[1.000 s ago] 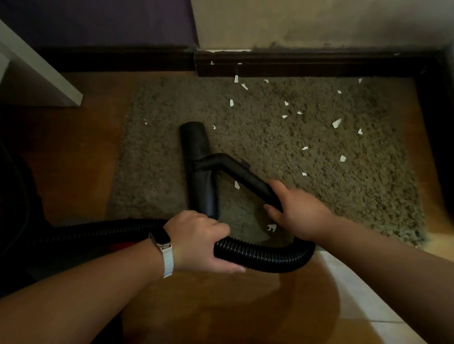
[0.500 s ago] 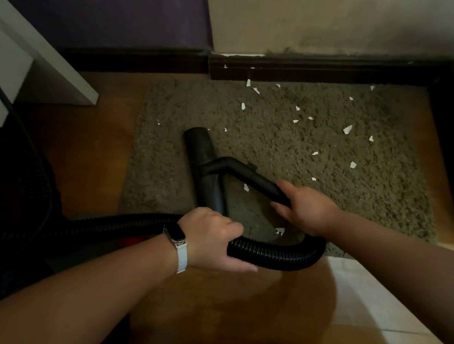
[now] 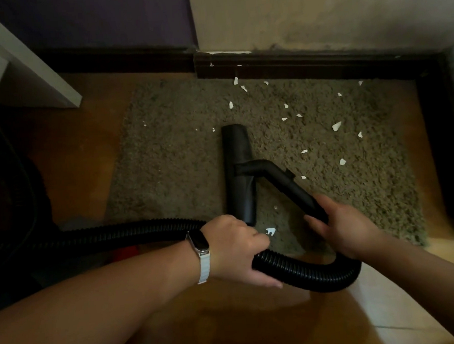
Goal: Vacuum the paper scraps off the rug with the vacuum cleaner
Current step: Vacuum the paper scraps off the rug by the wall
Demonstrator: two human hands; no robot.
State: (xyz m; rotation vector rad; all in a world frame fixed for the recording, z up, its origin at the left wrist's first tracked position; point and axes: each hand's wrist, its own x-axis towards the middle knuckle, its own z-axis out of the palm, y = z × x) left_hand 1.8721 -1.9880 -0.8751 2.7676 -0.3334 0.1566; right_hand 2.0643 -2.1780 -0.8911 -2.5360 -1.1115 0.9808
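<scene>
Both hands' grip holds hose, scraps ahead.

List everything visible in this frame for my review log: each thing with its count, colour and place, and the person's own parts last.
rug: one, olive-brown shag, on the floor against the baseboard
paper scraps: many, white, mostly on the rug's far and right parts, a few near the hands
vacuum nozzle: one, black, flat on the rug centre
hose: one, black ribbed, curving from left to the nozzle tube
baseboard: dark brown, along the wall
white furniture panel: one, top left
wristband: one, white strap, left wrist
left hand: grips the hose
right hand: grips the nozzle tube
</scene>
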